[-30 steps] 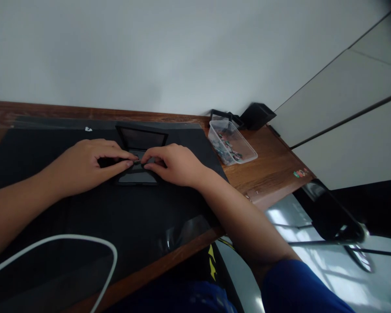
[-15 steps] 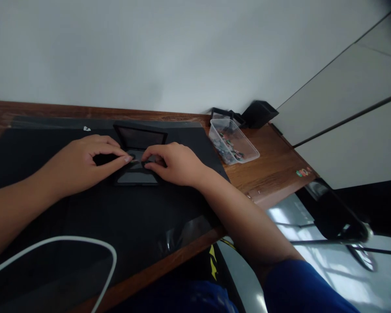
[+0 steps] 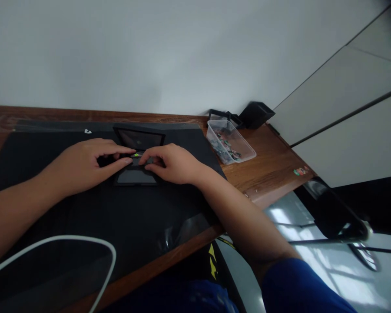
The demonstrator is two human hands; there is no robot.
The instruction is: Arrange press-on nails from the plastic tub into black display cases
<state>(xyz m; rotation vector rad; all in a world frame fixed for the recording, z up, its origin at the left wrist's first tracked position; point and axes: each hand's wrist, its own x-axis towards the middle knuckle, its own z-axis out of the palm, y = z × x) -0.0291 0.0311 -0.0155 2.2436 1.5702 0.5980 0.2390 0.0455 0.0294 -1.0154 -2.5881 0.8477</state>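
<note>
A black hinged case [image 3: 137, 177] with a framed, window-like lid [image 3: 140, 138] stands open on the dark mat. A small bright green piece [image 3: 136, 154] shows inside it, between my hands; its kind is too small to make out. At the case's left side, my left hand [image 3: 84, 163] has thumb and index finger apart around the green piece, with nothing visible held. My right hand [image 3: 174, 163] reaches in from the right, fingers curled and tips low over the case's inner surface beside the piece. Whatever lies under those fingertips is hidden.
A clear plastic tub [image 3: 231, 141] of small colourful pieces stands at the right, with black frames [image 3: 219, 115] and a black box [image 3: 256, 114] behind it. A white cable [image 3: 74, 237] loops across the front left. A white scrap [image 3: 87, 131] lies on the mat [image 3: 94, 213].
My left thumb and index finger have spread from a pinch, and the green piece now shows between my hands. My right fingertips have shifted slightly left. The case stays open.
</note>
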